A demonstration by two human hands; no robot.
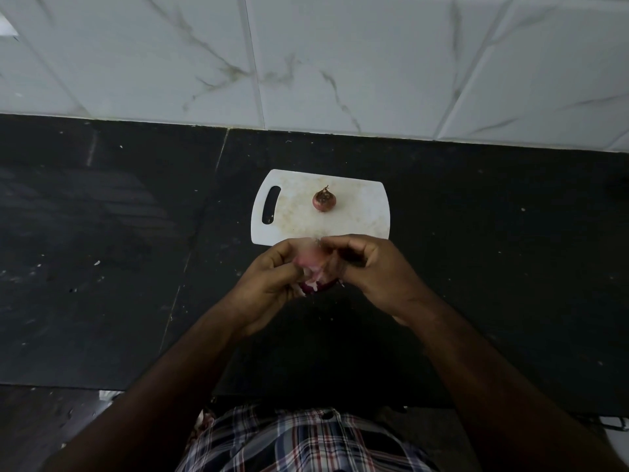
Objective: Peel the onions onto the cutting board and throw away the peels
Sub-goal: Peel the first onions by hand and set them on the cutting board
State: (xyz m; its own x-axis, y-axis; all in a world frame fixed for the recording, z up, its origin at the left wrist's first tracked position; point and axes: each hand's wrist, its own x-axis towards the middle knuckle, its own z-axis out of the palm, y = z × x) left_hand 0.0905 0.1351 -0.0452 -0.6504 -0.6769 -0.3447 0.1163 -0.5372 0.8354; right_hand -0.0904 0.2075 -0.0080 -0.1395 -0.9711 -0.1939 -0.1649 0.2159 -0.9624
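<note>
White marble-veined wall tiles [340, 56] are running glossy behind the dark, speckled stone tabletop [102, 250], which is looking matte and dusted with pale flecks. On it I am seeing the white plastic cutting board [360, 219], a rounded rectangle with a slot handle at its left end and a stained, scuffed face. A small, round red onion with papery skin and a dry, twisted stem [324, 199] is sitting upright near the board's middle, unpeeled. Just over the board's near edge I am holding a second red onion, partly peeled and blurred [315, 272], its pale pink flesh showing above a glossy purple underside. My left hand [269, 284] is curling round it from the left, while my right hand [367, 264] is pinching at its top with bent fingers. My checked woven shirt [299, 441] is showing below.
</note>
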